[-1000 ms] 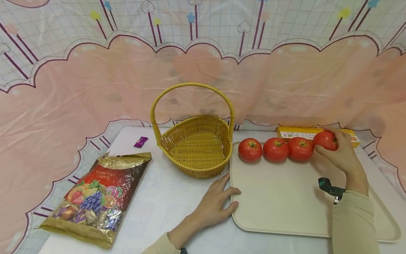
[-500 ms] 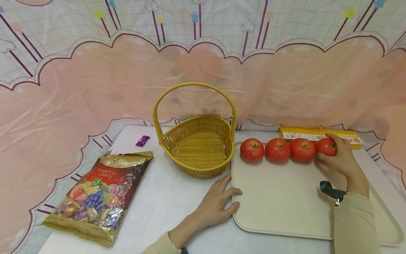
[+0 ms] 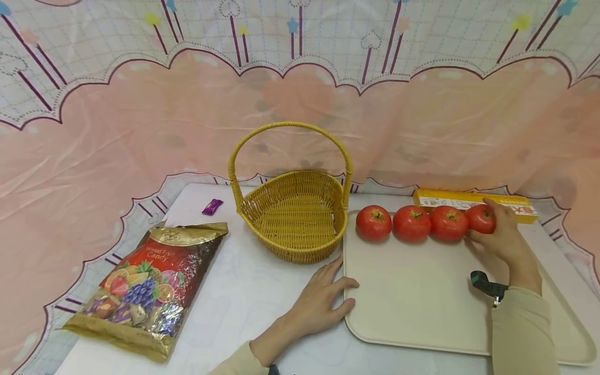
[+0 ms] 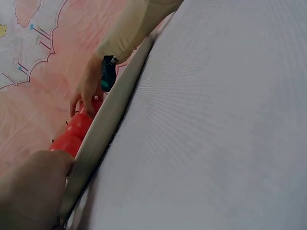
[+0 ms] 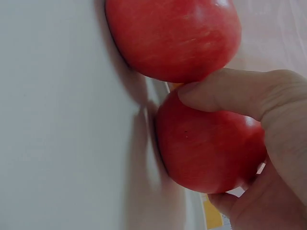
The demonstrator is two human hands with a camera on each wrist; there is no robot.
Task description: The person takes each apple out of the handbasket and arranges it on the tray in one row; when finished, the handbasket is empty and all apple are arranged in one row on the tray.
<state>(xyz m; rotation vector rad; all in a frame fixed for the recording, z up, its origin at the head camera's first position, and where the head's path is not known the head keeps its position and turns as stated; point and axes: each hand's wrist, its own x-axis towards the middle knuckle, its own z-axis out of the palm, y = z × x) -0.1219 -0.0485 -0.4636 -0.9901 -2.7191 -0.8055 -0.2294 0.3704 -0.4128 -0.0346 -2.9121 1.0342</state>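
Note:
Several red apples stand in a row along the far rim of a beige tray. At the row's right end, my right hand grips the last apple, thumb and fingers around its sides. Up close in the right wrist view, this apple meets the neighbouring apple and sits low at the tray. My left hand rests on the tray's left rim with fingers spread and slightly bent. In the left wrist view, that hand partly hides the near end of the row.
Left of the tray stands a yellow wicker basket with a tall handle. A bag of mixed fruit candy lies at the left, with one purple-wrapped candy behind it. A yellow box lies behind the apples.
The right hand has lowered its apple and brought it against the end of the row. The left hand has stayed on the tray rim. The head view has shifted slightly.

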